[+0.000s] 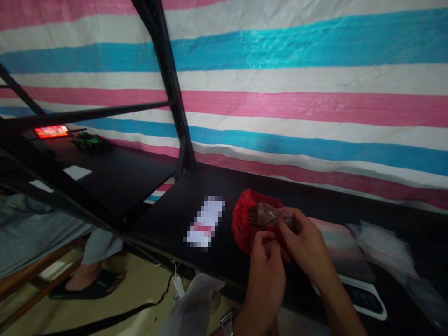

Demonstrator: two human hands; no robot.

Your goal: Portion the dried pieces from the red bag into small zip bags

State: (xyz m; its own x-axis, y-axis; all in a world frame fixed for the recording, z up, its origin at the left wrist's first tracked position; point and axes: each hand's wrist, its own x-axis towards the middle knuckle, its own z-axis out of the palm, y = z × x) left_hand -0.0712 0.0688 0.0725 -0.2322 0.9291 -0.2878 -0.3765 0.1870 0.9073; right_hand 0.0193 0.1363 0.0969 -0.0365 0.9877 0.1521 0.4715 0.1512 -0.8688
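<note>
A red plastic bag (241, 228) lies open on the black table, with small brown pieces (252, 217) inside. Above its opening is a small clear plastic bag (268, 214) with small bits in it, pinched between the thumb and fingers of my right hand (304, 238). My left hand (268, 261) is at the front edge of the red bag, its fingers curled in. Whatever those fingers may hold is hidden.
A blurred-out phone-like screen (205, 221) lies left of the red bag. On the right are a pinkish flat item (341, 247), a white device (367, 298) and clear plastic bags (385, 247). A black frame post (171, 79) rises at the left; another person's foot (87, 277) shows below.
</note>
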